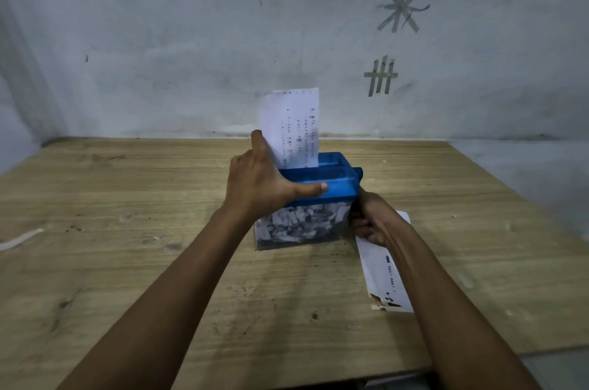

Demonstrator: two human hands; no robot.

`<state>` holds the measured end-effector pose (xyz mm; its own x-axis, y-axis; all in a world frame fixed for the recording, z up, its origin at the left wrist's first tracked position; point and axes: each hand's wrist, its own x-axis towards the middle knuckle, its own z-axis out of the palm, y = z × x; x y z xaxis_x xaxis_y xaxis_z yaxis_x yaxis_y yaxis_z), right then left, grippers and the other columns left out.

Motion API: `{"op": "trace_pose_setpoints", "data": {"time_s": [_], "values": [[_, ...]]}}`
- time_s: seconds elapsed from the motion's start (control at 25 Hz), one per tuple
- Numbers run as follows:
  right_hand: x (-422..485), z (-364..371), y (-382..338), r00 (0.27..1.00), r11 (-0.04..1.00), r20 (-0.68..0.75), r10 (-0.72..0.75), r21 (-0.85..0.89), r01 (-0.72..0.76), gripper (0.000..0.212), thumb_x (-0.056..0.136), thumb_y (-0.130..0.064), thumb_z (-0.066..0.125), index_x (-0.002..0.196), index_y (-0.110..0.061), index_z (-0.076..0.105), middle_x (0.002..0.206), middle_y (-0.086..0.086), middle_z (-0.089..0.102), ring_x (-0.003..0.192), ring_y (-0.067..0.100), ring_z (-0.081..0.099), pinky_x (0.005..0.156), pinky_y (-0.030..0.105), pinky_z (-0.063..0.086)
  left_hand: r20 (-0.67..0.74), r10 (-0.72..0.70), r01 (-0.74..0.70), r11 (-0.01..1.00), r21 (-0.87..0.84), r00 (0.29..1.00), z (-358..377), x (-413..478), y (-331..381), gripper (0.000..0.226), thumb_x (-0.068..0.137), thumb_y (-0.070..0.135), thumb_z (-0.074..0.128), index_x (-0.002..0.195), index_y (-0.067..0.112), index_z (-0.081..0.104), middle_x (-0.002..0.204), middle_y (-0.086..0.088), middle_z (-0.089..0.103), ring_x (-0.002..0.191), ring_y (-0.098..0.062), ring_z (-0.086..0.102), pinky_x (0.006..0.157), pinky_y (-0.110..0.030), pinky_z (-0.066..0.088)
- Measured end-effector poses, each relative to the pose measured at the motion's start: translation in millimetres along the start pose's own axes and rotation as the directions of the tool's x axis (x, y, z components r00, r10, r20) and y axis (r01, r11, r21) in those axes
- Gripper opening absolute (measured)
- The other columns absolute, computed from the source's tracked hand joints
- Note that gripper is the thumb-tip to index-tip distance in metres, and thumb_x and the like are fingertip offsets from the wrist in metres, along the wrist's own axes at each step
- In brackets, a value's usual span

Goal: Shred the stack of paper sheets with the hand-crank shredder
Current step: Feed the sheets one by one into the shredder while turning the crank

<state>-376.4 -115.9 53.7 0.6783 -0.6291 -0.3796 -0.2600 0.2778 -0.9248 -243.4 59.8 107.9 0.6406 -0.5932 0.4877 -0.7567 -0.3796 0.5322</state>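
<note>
The left hand sits on the left end of the shredder. Its thumb lies straight along the front of the blue lid and one finger is raised straight against the sheet standing in the slot; the other fingers are hidden. That hold looks meant to pin the light body down and keep the paper upright as it feeds. The right hand is curled tight at the shredder's right side, below the hub of the blue crank. It grips what I take to be the crank's handle, which the fingers cover. The clear bin underneath is well filled with shreds. The stack of paper sheets lies on the table just right of the shredder, partly under the right forearm, within easy reach for the next pick.
</note>
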Motion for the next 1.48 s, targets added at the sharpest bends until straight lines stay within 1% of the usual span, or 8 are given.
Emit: {"op": "trace_pose_setpoints", "data": {"time_s": [0.16,0.28,0.52,0.84,1.0,1.16,1.28,1.48], "values": [[-48.9,-10.9,0.9,0.971,0.927,-0.121,-0.205,-0.344,0.153,0.034,0.102,-0.034,0.032,0.073,-0.02,0.042,0.052,-0.002,0.035,0.042,0.01,0.024,0.043,0.022,0.019,0.03,-0.008,0.008,1.0,0.017,1.0,-2.7,-0.9,4.4,0.114,0.046,0.082,0.079,0.121,0.009,0.033,0.1,0.001,0.055,0.085,-0.021,0.058,0.068,-0.036,0.053],[-75.9,-16.4,-16.8,0.887,0.761,-0.136,-0.44,-0.582,0.288,0.04,0.101,-0.036,0.035,0.071,-0.015,0.051,0.058,0.003,0.043,0.049,0.014,0.036,0.049,0.027,0.031,0.086,0.019,-0.015,0.998,-0.054,0.996,-7.6,-0.1,2.9,0.115,0.043,0.08,0.076,0.123,0.011,0.032,0.104,0.001,0.055,0.088,-0.02,0.059,0.067,-0.032,0.056],[-60.5,2.6,-68.4,0.731,0.717,-0.259,-0.631,-0.553,0.424,0.053,0.103,-0.028,0.033,0.054,-0.012,0.045,0.05,-0.003,0.047,0.052,0.017,0.041,0.058,0.03,0.033,0.148,0.07,-0.04,0.98,-0.195,0.987,-9.9,0.2,-3.8,0.106,0.052,0.058,0.092,0.128,0.017,0.03,0.114,0.007,0.048,0.101,-0.015,0.054,0.066,-0.017,0.048],[15.0,12.0,-95.1,0.93,0.878,-0.164,-0.329,-0.416,0.237,0.038,0.097,-0.025,0.031,0.063,-0.014,0.042,0.048,0.003,0.044,0.045,0.019,0.041,0.053,0.026,0.029,0.144,0.072,-0.033,0.966,-0.256,0.987,-10.5,2.5,-6.0,0.108,0.052,0.064,0.088,0.13,0.021,0.027,0.12,0.007,0.05,0.108,-0.017,0.055,0.079,-0.027,0.053],[28.9,15.6,-72.1,0.967,0.929,-0.192,-0.169,-0.357,0.091,0.013,0.091,-0.017,0.038,0.082,-0.015,0.047,0.074,0.01,0.05,0.069,0.023,0.049,0.068,0.035,0.039,0.116,0.041,-0.009,0.965,-0.262,0.992,-7.1,-0.1,-4.3,0.106,0.051,0.069,0.084,0.127,0.024,0.026,0.119,0.007,0.05,0.104,-0.014,0.055,0.068,-0.014,0.044],[36.8,9.7,-54.8,0.987,0.946,-0.154,-0.05,-0.323,-0.002,0.018,0.094,-0.019,0.048,0.103,-0.008,0.06,0.089,0.016,0.063,0.073,0.027,0.06,0.065,0.032,0.05,0.074,0.025,-0.006,0.968,-0.249,0.997,-5.2,-0.8,-4.9,0.104,0.053,0.067,0.087,0.123,0.023,0.025,0.114,0.006,0.051,0.099,-0.016,0.058,0.066,-0.017,0.048],[25.7,3.5,-42.2,0.988,0.933,-0.154,-0.019,-0.357,-0.037,0.01,0.094,-0.019,0.045,0.087,-0.015,0.051,0.066,0.009,0.053,0.047,0.017,0.044,0.049,0.024,0.036,0.084,0.024,-0.003,0.972,-0.235,0.996,-7.9,-3.0,-3.2,0.105,0.05,0.069,0.087,0.119,0.021,0.023,0.106,0.009,0.051,0.095,-0.016,0.06,0.067,-0.025,0.054],[-26.6,-4.7,-13.3,0.998,0.897,-0.039,0.056,-0.437,-0.067,0.025,0.087,-0.009,0.033,0.065,-0.02,0.033,0.047,0.0,0.032,0.04,0.012,0.021,0.044,0.021,0.017,0.052,0.008,0.002,0.981,-0.192,0.999,-9.8,-5.9,-3.5,0.107,0.049,0.076,0.084,0.118,0.021,0.024,0.098,0.008,0.052,0.084,-0.014,0.061,0.067,-0.043,0.06]]}}
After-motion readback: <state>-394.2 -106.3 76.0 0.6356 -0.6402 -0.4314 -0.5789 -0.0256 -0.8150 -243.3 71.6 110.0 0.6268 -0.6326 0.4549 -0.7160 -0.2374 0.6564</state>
